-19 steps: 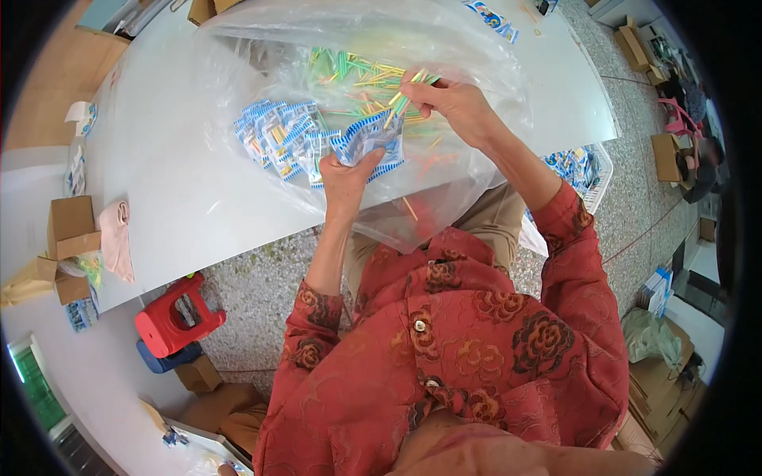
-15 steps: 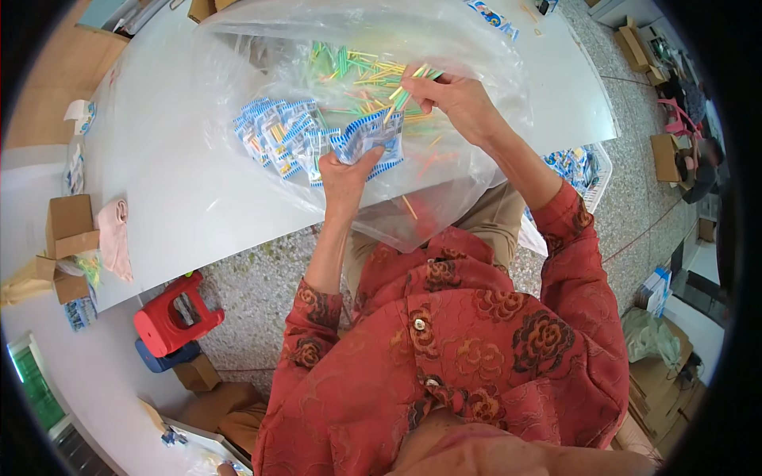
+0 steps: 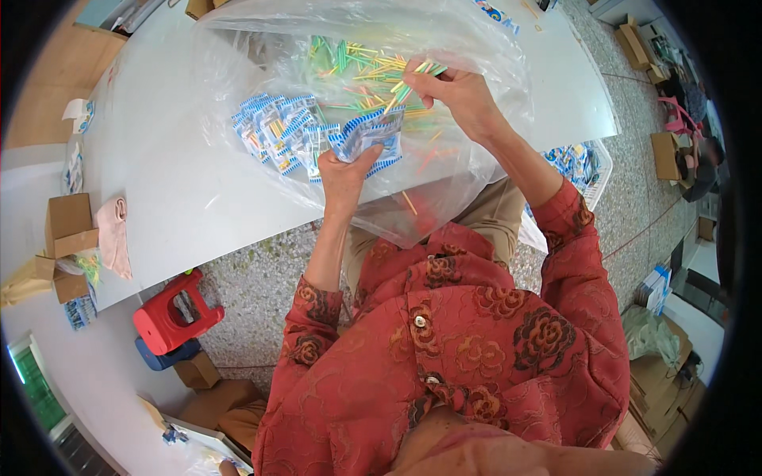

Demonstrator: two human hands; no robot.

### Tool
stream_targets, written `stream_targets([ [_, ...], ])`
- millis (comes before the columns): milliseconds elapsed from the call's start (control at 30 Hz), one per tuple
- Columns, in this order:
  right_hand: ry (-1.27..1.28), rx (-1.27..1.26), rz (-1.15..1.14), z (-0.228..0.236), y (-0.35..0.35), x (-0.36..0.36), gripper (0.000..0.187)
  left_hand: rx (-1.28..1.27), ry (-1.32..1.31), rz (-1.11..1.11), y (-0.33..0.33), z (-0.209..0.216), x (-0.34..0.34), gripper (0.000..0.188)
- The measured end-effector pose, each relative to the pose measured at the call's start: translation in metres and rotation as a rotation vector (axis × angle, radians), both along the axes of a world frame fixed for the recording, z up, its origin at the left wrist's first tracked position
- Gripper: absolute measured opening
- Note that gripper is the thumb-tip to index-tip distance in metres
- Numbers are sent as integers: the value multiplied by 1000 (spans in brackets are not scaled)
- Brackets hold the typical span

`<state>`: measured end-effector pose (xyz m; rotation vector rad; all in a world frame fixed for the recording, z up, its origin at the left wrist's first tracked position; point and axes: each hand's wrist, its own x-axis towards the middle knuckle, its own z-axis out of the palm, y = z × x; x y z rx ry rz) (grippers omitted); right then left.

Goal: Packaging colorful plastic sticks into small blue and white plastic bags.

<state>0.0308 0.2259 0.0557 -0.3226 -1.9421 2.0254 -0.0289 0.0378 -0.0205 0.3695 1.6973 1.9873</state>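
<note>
My left hand pinches a small blue-and-white striped packet over the table, its upper edge spread a little. Between the closed fingers of my right hand is a bunch of thin coloured sticks, yellow and green. One or two of them slant down to the packet's upper edge; whether their tips are inside I cannot tell. More loose sticks lie scattered on a clear plastic sheet or bag behind the hands. Left of my left hand, several similar packets lie overlapped, coloured sticks showing in some.
The white table bears the plastic. A white basket of blue-and-white packets stands beyond its right edge. A red stool is on the floor at left, near a pink cloth and an open cardboard box by the table's left end.
My right hand and its sticks have risen slightly from the packet. My left hand keeps its grip on the packet, almost unmoved.
</note>
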Motion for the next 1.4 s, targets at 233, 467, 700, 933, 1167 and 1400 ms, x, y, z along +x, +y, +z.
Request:
stream_targets([
  [233, -18, 239, 22, 3, -9, 6, 5, 16, -50, 16, 4, 4, 2, 20],
  [467, 57, 405, 0, 4, -16, 6, 8, 11, -24, 7, 3, 1, 4, 20],
  [700, 127, 526, 2, 4, -21, 6, 7, 20, -70, 0, 2, 3, 4, 22],
  [933, 33, 492, 134, 0, -20, 11, 7, 18, -111, -9, 5, 6, 4, 27],
  [1167, -12, 596, 174, 4, -15, 5, 14, 73, -90, -6, 9, 14, 7, 23],
  [1400, 232, 1011, 80, -16, -11, 0, 26, 87, -65, -28, 6, 12, 5, 24],
])
